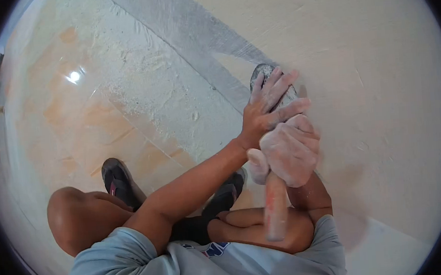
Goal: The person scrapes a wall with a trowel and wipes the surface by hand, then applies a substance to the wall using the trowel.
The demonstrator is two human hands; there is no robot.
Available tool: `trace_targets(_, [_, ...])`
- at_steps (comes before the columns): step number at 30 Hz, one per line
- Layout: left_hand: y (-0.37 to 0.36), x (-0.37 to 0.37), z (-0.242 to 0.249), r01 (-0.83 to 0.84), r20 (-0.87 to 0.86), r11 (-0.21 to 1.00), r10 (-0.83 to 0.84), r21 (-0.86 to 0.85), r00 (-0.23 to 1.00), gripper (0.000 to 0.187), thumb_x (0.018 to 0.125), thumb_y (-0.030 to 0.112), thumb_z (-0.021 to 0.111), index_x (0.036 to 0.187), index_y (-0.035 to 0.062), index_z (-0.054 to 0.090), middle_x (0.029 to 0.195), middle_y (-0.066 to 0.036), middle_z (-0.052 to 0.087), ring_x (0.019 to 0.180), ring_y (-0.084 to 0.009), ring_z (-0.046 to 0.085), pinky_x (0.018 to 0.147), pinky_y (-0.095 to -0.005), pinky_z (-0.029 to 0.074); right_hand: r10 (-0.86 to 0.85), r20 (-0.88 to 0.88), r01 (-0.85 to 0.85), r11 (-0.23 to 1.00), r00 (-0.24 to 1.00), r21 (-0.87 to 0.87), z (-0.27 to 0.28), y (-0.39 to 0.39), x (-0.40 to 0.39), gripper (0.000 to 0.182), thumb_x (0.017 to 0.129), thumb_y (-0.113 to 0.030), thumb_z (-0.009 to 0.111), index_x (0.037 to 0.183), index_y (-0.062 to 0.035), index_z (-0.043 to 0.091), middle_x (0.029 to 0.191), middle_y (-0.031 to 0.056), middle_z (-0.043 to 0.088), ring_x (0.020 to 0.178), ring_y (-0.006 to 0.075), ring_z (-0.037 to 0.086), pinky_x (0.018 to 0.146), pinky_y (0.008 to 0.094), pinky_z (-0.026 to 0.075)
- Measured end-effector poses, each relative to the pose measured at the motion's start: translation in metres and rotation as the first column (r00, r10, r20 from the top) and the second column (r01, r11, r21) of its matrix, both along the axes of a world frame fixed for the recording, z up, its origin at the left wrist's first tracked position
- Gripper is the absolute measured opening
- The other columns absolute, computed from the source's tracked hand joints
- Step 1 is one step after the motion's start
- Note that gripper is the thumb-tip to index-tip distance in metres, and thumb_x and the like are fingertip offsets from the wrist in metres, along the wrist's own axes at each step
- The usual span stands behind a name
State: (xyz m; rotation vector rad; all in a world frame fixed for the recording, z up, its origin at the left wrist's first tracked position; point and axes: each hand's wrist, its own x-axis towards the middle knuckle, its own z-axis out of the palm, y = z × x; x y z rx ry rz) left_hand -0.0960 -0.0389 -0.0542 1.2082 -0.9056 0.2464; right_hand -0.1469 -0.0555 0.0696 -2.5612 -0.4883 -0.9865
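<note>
A dark, dust-covered tool head [263,72] lies against the pale surface at the upper middle. My left hand [274,100] rests on top of it, fingers spread and coated in white powder. Just below, my right hand [290,150] is wrapped round a wooden handle [276,205] with reddish marks, whose end points down toward my lap. Where the handle joins the dark head is hidden by my hands. White dust covers my right hand too.
The pale wall surface [369,76] spreads to the right, with a grey band [192,32] along its edge. Powder lies on the tiled floor [86,116] at left. My shoes [118,180] and bent knees are below.
</note>
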Motion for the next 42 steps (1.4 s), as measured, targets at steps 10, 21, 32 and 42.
trace_targets(10, [-0.009, 0.001, -0.001, -0.040, 0.036, 0.998, 0.038, 0.052, 0.999, 0.048, 0.091, 0.028, 0.069, 0.139, 0.0246, 0.064, 0.164, -0.016, 0.040, 0.149, -0.0442, 0.038, 0.119, -0.0659, 0.024, 0.014, -0.043, -0.018, 0.995, 0.999, -0.096, 0.002, -0.012, 0.001, 0.022, 0.088, -0.002, 0.062, 0.070, -0.0050, 0.051, 0.062, 0.0039, 0.056, 0.048, 0.0182, 0.051, 0.051, 0.0329, 0.033])
trace_targets(21, [0.003, 0.003, -0.007, 0.021, 0.084, 0.981, -0.038, 0.194, 0.996, 0.056, 0.095, 0.028, 0.064, 0.149, 0.0272, 0.053, 0.171, -0.015, 0.025, 0.156, -0.0522, 0.012, 0.119, -0.0737, 0.012, 0.031, 0.065, -0.027, 0.998, 0.997, -0.061, -0.030, -0.019, -0.001, 0.017, 0.086, -0.002, 0.064, 0.073, -0.0039, 0.054, 0.062, 0.0040, 0.058, 0.049, 0.0180, 0.053, 0.053, 0.0318, 0.036])
trace_targets(32, [0.003, 0.012, -0.010, 0.101, 0.062, 0.982, -0.112, 0.157, 0.992, 0.056, 0.095, 0.029, 0.063, 0.149, 0.0281, 0.052, 0.172, -0.014, 0.020, 0.157, -0.0512, 0.008, 0.121, -0.0721, 0.007, 0.053, 0.044, -0.052, 0.998, 0.998, -0.043, -0.028, -0.004, 0.024, 0.022, 0.087, -0.001, 0.062, 0.069, -0.0043, 0.051, 0.059, 0.0034, 0.054, 0.047, 0.0198, 0.051, 0.052, 0.0331, 0.034])
trace_targets(42, [0.003, 0.003, 0.003, 0.072, 0.094, 0.987, -0.086, 0.142, 0.992, 0.061, 0.089, 0.028, 0.067, 0.149, 0.0328, 0.053, 0.170, -0.010, 0.028, 0.156, -0.0489, 0.017, 0.119, -0.0739, 0.014, 0.021, 0.051, -0.021, 1.000, 0.998, 0.003, -0.019, -0.014, -0.009, 0.018, 0.088, 0.000, 0.061, 0.072, -0.0034, 0.053, 0.061, 0.0049, 0.056, 0.048, 0.0201, 0.052, 0.052, 0.0327, 0.035])
